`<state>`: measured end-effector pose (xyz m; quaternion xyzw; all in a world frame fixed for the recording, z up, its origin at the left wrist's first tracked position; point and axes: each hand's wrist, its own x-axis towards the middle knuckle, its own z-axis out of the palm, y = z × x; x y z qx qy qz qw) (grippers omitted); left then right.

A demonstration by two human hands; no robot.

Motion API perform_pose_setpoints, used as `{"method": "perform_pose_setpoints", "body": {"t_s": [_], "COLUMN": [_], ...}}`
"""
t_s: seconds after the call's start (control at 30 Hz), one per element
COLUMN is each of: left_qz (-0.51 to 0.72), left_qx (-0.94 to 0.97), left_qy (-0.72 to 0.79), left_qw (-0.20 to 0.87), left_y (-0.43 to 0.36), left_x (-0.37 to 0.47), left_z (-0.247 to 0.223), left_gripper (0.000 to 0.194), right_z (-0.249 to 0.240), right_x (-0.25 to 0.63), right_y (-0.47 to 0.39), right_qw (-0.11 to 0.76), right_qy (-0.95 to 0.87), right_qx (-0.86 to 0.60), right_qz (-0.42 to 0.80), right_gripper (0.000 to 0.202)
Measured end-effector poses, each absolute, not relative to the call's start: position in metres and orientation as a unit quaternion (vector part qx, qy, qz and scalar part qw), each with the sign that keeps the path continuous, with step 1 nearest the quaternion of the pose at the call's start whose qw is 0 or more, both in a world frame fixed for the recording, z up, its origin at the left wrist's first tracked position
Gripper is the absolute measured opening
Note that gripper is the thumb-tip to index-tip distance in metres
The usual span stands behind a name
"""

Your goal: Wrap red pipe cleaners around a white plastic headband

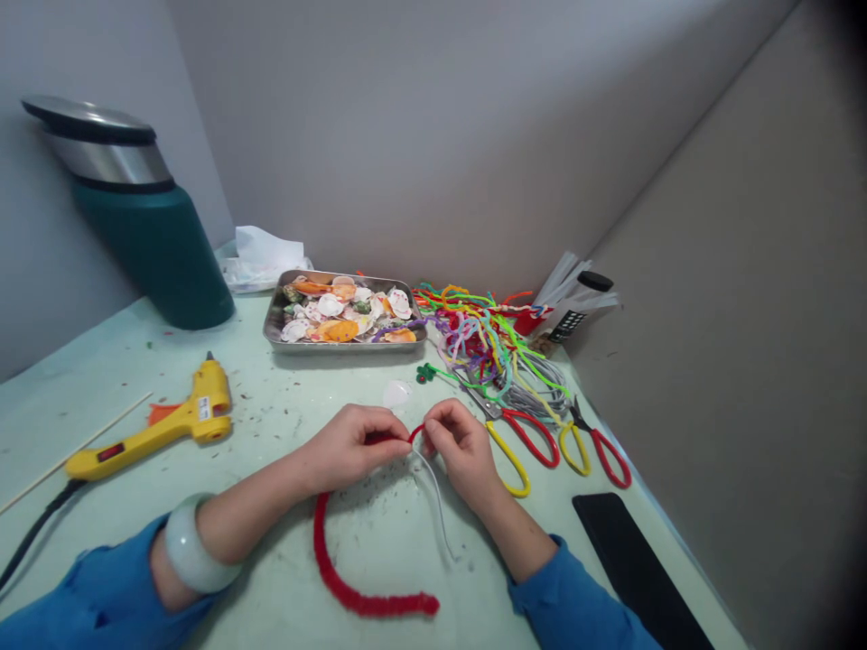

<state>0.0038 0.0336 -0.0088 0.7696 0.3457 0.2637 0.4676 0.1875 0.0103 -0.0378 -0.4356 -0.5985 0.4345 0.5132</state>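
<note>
My left hand [358, 444] pinches a fuzzy red pipe cleaner [339, 587] between thumb and fingers. Its long thick end curves below that hand and lies on the table. Close by on the right, my right hand [455, 441] is closed on a thin red end of it, which bends in a small arc between the two hands. A thin pale wire [439, 496] hangs down from the fingertips of my left hand towards the table. Behind the hands lies a round whitish disc [396, 394].
A yellow glue gun [163, 424], a wooden stick [88, 442] and a teal bottle [153, 244] are at left. Behind stands a metal tray [339, 348] of shells. Tangled coloured pipe cleaners [488, 334], scissors [532, 438], smaller scissors [600, 447] and a black case [633, 564] are at right.
</note>
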Motion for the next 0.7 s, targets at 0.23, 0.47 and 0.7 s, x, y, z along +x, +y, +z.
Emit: {"method": "perform_pose_setpoints", "body": {"t_s": [0.23, 0.47, 0.7], "left_qz": [0.272, 0.277, 0.277], "left_qx": [0.756, 0.769, 0.778], "left_qy": [0.318, 0.358, 0.364], "left_qw": [0.503, 0.451, 0.43], "left_y": [0.032, 0.036, 0.037], "left_x": [0.004, 0.003, 0.004], "left_z": [-0.009, -0.017, -0.017], "left_gripper": [0.017, 0.017, 0.018], "right_z": [-0.039, -0.039, -0.028], "right_x": [0.189, 0.186, 0.186], "right_y": [0.011, 0.01, 0.01], "right_qw": [0.509, 0.53, 0.499], "right_qy": [-0.595, -0.617, -0.709], "right_qx": [-0.447, -0.441, -0.417], "right_qz": [0.433, 0.378, 0.273], "right_gripper": [0.005, 0.013, 0.012]}}
